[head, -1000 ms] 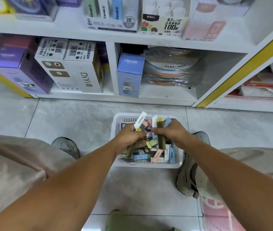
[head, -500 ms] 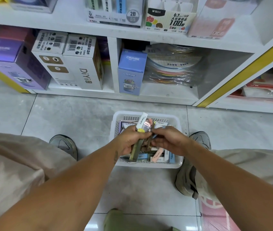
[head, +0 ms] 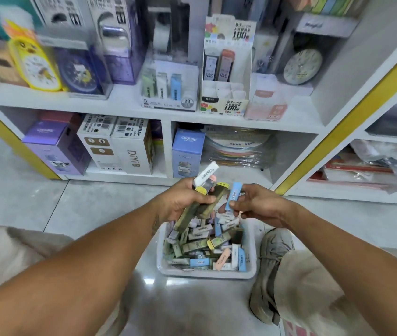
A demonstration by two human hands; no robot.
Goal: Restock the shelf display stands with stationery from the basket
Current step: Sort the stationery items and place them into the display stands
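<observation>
Presently the left hand (head: 180,202) is gripping a fanned bundle of small rectangular stationery packs (head: 202,197) — olive, white and yellow-capped — fingers curled round their middles. The right hand (head: 255,204) is pinching a pale blue slim pack (head: 233,198) between thumb and fingertips, just above the white plastic basket (head: 207,274) on the floor tiles. Judged light, rigid and slick-wrapped — each pack is best taken across its long sides. The cardboard display stand (head: 225,100) is waiting on the shelf above.
</observation>
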